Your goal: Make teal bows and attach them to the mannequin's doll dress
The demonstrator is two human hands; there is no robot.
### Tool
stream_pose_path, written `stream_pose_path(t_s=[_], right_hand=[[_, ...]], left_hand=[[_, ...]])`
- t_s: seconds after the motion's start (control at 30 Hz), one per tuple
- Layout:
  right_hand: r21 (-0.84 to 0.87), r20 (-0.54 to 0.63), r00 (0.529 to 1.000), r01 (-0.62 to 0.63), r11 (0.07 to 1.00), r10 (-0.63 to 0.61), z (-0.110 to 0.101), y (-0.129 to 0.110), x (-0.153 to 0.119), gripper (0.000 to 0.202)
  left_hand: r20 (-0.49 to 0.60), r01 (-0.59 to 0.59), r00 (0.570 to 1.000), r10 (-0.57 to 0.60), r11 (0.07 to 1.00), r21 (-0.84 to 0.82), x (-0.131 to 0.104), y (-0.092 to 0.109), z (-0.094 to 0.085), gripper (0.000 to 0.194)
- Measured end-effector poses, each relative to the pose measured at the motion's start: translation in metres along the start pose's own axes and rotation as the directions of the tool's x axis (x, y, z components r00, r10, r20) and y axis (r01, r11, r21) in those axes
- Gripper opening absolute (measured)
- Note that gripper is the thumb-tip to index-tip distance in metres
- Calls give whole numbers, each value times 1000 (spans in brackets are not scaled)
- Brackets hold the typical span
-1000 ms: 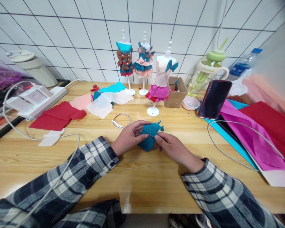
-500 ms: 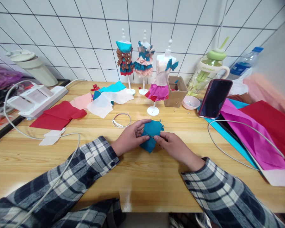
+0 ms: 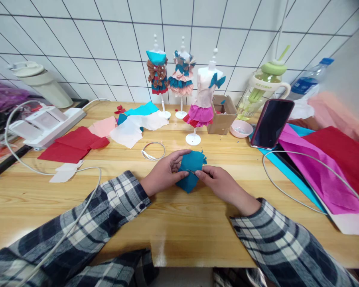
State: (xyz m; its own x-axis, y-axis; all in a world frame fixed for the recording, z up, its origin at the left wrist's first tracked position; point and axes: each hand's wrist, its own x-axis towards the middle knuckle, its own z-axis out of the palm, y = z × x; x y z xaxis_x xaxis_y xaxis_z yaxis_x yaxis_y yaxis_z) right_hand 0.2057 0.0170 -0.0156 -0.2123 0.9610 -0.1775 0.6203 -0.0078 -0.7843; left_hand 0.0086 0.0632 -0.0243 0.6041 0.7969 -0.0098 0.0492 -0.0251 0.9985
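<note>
1. From here, I'm watching the left hand (image 3: 164, 174) gripping the teal sheet (image 3: 193, 160).
2. The right hand (image 3: 219, 181) is pinching something thin (image 3: 192, 172) across it.
3. The sheet is resting between both hands, before the nearest mannequin (image 3: 205, 89).

A teal sheet (image 3: 192, 159), thin and roughly four-sided, was spread between the left grip (image 3: 165, 172) and the right grip (image 3: 220, 182), over the tabletop (image 3: 179, 235). Its lower corner pointed towards the person, and its upper right edge was ragged. A slim dark piece (image 3: 192, 172), too small to identify, crossed its middle.
</note>
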Motion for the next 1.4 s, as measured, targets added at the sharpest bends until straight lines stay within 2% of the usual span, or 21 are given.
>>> stream_pose_path(t_s=[0.23,0.57,0.87,1.07,1.4], right_hand=[[-20,8,1000,28,999,-28,5,3,1,36],[44,6,999,53,998,-53,8,4,3,34],[43,9,999,35,998,-35,10,4,2,33],[9,18,1000,-8,1000,8,11,2,2,35],[98,24,1000,-2,995,-1,12,0,2,31]], left_hand=[[2,1,1000,-2,999,36,-1,1,3,67],[12,-1,1000,1,1000,27,-1,2,4,65],[14,-13,1000,13,1000,9,-1,-1,4,67],[59,-28,998,27,1000,2,-2,-3,5,66],[45,-36,998,36,999,14,-2,-2,8,67]])
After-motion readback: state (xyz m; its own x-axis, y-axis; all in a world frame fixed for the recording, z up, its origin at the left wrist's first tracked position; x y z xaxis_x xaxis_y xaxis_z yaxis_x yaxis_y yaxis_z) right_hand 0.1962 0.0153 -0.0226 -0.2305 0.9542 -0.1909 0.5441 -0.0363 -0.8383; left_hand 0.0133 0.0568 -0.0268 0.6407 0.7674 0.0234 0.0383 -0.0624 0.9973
